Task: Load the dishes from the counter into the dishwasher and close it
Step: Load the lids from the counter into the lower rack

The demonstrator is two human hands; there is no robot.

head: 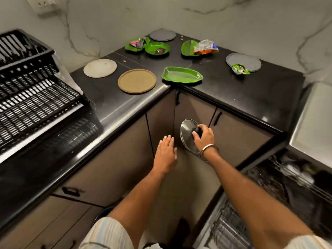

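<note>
My right hand grips the black knob of a glass pot lid, held on edge in front of the corner cabinet, below the counter. My left hand hovers flat just to the lid's left, fingers apart and holding nothing. On the black counter lie a white plate, a tan plate, an empty green leaf-shaped dish, three more green dishes with wrappers in them, and two grey plates. The open dishwasher shows its racks at the lower right.
A black dish rack fills the counter at the left. Crumpled wrappers sit on some dishes. Brown cabinet doors with black handles stand behind my hands. A steel surface lies at the right edge.
</note>
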